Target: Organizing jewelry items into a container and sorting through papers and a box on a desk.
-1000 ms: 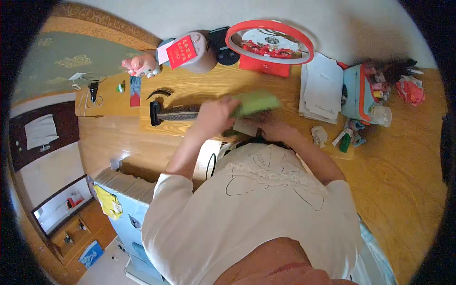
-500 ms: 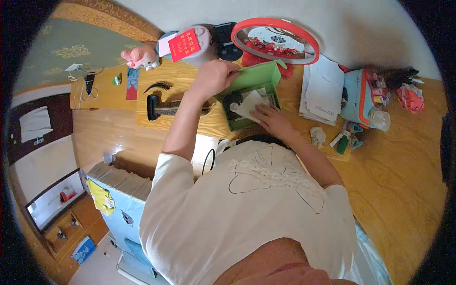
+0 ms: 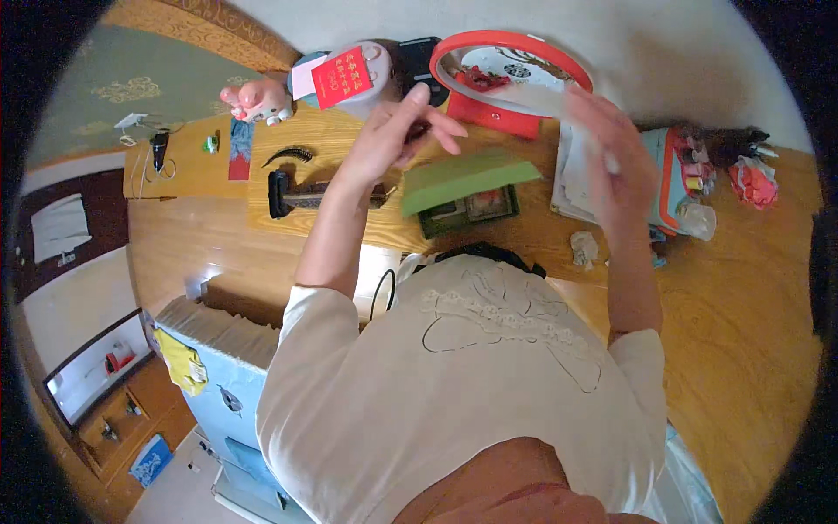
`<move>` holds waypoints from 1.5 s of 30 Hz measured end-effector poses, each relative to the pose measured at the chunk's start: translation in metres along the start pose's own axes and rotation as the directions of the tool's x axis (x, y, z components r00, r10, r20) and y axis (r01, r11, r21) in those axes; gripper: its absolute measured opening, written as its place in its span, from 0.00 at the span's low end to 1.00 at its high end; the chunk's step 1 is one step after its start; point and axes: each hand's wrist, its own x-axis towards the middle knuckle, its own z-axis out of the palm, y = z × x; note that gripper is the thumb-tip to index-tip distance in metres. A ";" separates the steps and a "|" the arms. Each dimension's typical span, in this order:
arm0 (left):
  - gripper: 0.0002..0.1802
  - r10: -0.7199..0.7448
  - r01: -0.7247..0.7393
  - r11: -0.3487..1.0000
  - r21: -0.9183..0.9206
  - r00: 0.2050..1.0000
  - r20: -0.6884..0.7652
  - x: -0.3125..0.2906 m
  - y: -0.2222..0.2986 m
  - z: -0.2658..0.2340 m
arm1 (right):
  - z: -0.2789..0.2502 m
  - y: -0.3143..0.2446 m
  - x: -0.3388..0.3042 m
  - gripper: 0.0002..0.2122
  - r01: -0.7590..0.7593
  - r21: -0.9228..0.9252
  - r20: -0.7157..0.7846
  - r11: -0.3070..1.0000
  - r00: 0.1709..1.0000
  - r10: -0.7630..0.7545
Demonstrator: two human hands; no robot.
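A green box (image 3: 428, 224) sits on the wooden desk in front of me. Its green lid (image 3: 471, 182) hangs partly lowered over it, and dark contents (image 3: 489, 206) show beneath the lid's edge. My left hand (image 3: 397, 140) is above the lid's left side, fingers spread and holding nothing. Raised over the paper stack, my right hand (image 3: 618, 166) is smeared by motion. Whether anything is in its fingers I cannot tell. Behind the box, a red-rimmed round tray (image 3: 447, 54) leans near the wall, with a red packet (image 3: 493, 117) below it.
Left of the box lie a brush-like dark item (image 3: 301, 199) and a black claw-shaped clip (image 3: 290, 155). A pink piggy figurine (image 3: 260, 101) stands behind. To the right are stacked white papers (image 3: 572, 175), a light-blue and orange container (image 3: 668, 183) and crumpled tissue (image 3: 584, 249).
The lid has come down over the box. My left hand has let go of it. My right hand has lifted out of the box and swung right, away from the white paper's earlier place.
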 end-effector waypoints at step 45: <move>0.10 -0.148 0.335 0.839 0.429 0.899 -0.412 -0.072 -0.068 -0.114 | 0.017 0.059 -0.145 0.16 -0.503 0.128 0.149 0.855 0.862 0.485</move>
